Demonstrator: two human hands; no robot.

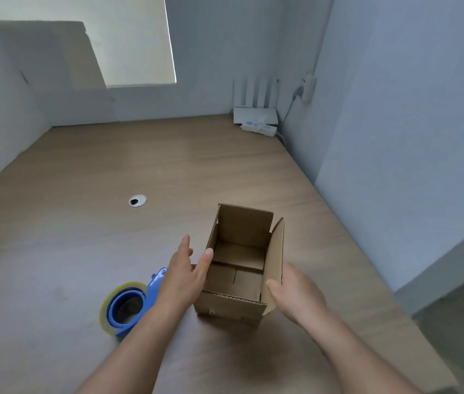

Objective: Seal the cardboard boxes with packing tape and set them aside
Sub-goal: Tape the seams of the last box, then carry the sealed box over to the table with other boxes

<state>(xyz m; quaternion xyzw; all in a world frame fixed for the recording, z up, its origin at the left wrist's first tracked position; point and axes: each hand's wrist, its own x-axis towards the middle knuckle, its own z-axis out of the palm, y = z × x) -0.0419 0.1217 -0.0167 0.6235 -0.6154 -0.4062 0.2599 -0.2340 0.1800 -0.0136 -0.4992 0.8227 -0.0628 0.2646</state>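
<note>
Cardboard box (239, 268) open-topped on wooden desk (83, 194), between both hands. Left hand (186, 273) flat-fingered against left flap; right hand (296, 294) relaxed at right flap. Tape dispenser (128, 305) just left.

We note a brown cardboard box (239, 268) upright on the table (83, 194), top flaps open, bottom flaps closed | blue tape dispenser (151, 294) with yellowish roll of tape (104, 311) lying near, to its left

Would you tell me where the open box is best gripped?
Grip the box by its outer side walls, below the flaps, left hand from the left, right hand from the right. It stands upright and open; the raised flaps would likely fold.
</note>
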